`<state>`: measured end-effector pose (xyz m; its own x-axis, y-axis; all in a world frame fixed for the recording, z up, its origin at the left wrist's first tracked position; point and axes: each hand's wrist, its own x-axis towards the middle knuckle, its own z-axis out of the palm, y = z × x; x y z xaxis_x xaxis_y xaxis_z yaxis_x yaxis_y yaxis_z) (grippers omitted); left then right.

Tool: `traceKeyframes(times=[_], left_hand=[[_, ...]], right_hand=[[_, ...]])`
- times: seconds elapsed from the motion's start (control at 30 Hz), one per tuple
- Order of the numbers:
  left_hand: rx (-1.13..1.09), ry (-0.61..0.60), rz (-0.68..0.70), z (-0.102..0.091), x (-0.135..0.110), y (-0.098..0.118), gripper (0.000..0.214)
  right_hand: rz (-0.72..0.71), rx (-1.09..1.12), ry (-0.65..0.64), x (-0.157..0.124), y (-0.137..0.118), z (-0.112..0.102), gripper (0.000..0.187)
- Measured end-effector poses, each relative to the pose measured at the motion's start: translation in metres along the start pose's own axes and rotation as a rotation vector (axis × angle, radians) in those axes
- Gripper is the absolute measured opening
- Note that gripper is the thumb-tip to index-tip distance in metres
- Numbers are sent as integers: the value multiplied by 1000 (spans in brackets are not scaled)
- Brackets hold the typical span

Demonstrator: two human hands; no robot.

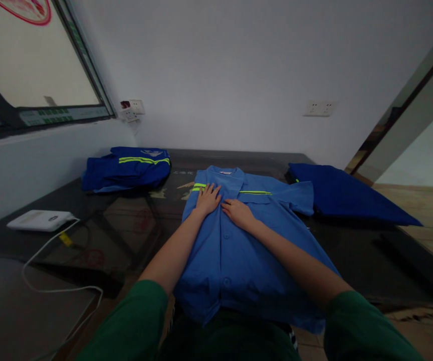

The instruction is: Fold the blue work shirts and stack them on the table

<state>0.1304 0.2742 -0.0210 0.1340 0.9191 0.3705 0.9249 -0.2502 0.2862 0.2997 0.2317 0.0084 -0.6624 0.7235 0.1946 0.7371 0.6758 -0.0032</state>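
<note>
A light blue short-sleeved work shirt [235,255] lies front side up, its collar pointing toward the wall and its hem hanging over the table's near edge. Yellow-green stripes cross its chest, and buttons run down the middle. My left hand [208,199] lies flat on the chest just left of the button strip, fingers spread. Beside it, my right hand [239,213] rests on the shirt below the collar, its fingertips at the button strip and its fingers loosely extended. The sleeve on the right is spread outward; the one on the left is not visible.
The dark glossy table [126,235] stands against a white wall. Folded dark blue garments [126,170] lie at the back left, and a dark blue cloth item [344,193] lies at the right. A white device [39,220] with a white cable [51,290] sits near the left edge.
</note>
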Motion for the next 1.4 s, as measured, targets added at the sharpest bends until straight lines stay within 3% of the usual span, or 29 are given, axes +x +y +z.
traceKeyframes(times=[0.2,0.37,0.5,0.67,0.8,0.93,1.07,1.23,1.4], left_hand=[[17,22,-163,0,0,3,57],[156,-173,-238,-4,3,5,61],[187,-250,-245,-6,5,6,60],[198,-238,-239,-5,6,6,59],[213,-178,-219,-4,5,6,58],[175,-151,-261,-4,5,7,63],[136,-149,-349,-7,10,6,73],[144,-37,-406,-17,28,-12,62],[282,-154,-340,-16,48,-42,58]], right_hand=[[-3,123,26,-3,4,5,35],[68,213,146,-1,8,7,34],[78,219,126,-2,6,9,33],[100,210,140,11,18,-2,31],[296,181,173,35,50,-15,35],[361,119,25,41,72,-4,47],[370,101,-94,35,76,13,53],[352,108,28,36,72,13,53],[249,107,6,38,61,13,54]])
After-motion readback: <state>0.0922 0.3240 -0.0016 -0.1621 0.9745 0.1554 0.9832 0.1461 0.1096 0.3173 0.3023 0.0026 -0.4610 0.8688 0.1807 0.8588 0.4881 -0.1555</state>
